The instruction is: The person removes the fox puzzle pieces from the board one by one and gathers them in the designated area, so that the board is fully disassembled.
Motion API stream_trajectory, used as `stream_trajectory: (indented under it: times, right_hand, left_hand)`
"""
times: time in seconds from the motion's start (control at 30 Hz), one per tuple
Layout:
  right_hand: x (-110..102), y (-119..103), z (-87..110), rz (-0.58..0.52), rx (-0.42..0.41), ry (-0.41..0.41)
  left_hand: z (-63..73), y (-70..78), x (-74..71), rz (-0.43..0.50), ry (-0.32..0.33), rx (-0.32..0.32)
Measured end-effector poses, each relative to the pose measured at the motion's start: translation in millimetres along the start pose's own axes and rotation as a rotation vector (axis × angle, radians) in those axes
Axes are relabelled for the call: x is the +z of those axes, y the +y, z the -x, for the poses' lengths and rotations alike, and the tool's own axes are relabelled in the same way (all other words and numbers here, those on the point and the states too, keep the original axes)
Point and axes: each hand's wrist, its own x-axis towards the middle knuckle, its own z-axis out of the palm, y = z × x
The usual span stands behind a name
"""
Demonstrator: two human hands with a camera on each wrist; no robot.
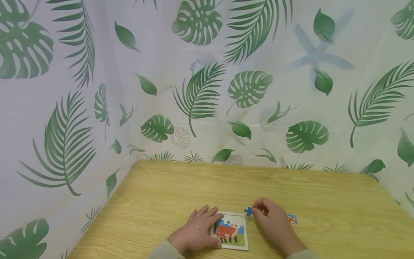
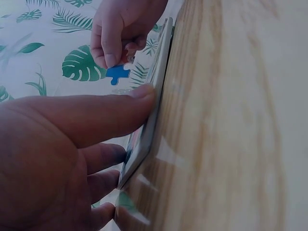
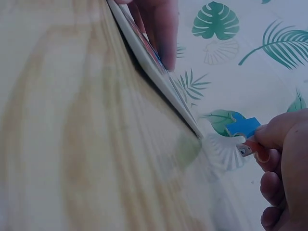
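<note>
Using puzzle tray as ref; flat on wood-grain table. Has L hand at tray's L edge: fingers spread, more or less straight, touching; thumb laid on near-L corner. Pinches blue pc in R hand, thumb vs. bent fingers, just off tray's far-R corner; held up off table, apart from tray. In R wrist view, also shows orange/white bit w/ printed eye at same fingertips; same pc or 2nd one, can't tell. Has hands apart, one each side of tray.

Inside tray: shows animal pic, red-brown body, pale face, green along near side, blue around, plus pale jagged patch twd far side. R of tray, past R hand: shows another pc, blue/orange/white, partly behind R hand, on table. Beyond tray, past table's far edge: shows leaf-print sheet, white w/ green leaves, cont. down L side. On near side of tray: shows pale sleeves at both wrists.
</note>
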Motion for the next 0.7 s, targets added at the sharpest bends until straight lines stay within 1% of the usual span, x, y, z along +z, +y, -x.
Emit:
stream_trajectory:
  times: [0.27,0.33,0.5,0.57,0.7]
  right_hand:
    - [-22.5,13.6,3.5,0.071,0.040,0.000]
    - [-28.5,18.3,3.9,0.077,0.047,-0.007]
    - [-43.3,29.9,3.6,0.107,0.073,-0.044]
    - [-48.4,34.1,2.3,0.123,0.075,-0.061]
    - [-56.1,41.6,-3.0,0.162,0.032,-0.073]
  left_hand:
    - [0.3,-0.7,1.2,-0.002,-0.003,0.001]
    - [0.1,-0.8,0.9,-0.010,-0.001,0.003]
    - [0.5,-1.8,0.0,0.006,0.002,0.007]
    - [0.8,-2.4,-0.1,0.012,0.000,0.007]
    - [0.8,-3.8,0.3,0.018,0.001,0.008]
